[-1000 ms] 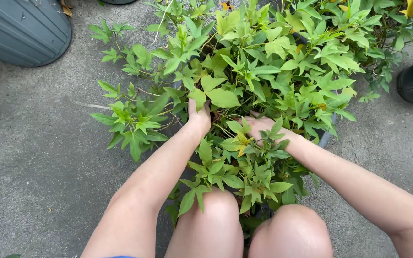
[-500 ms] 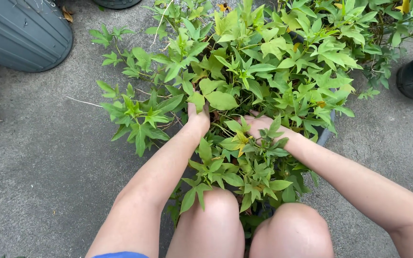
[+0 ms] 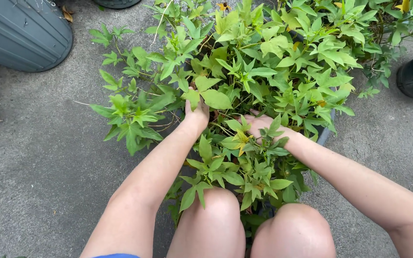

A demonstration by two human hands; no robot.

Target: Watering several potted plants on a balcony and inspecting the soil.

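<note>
Your left hand [image 3: 196, 116] and right hand [image 3: 263, 125] reached into the bushy green-leaved potted plant [image 3: 259, 76] standing on the grey concrete floor [image 3: 39, 157] before your knees; leaves hid your fingers, so their grip couldn't be told.

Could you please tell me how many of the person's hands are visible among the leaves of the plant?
2. The left hand reaches into the leafy plant near its middle; the right hand lies just right of it, partly covered by leaves. Fingers are mostly hidden.
</note>
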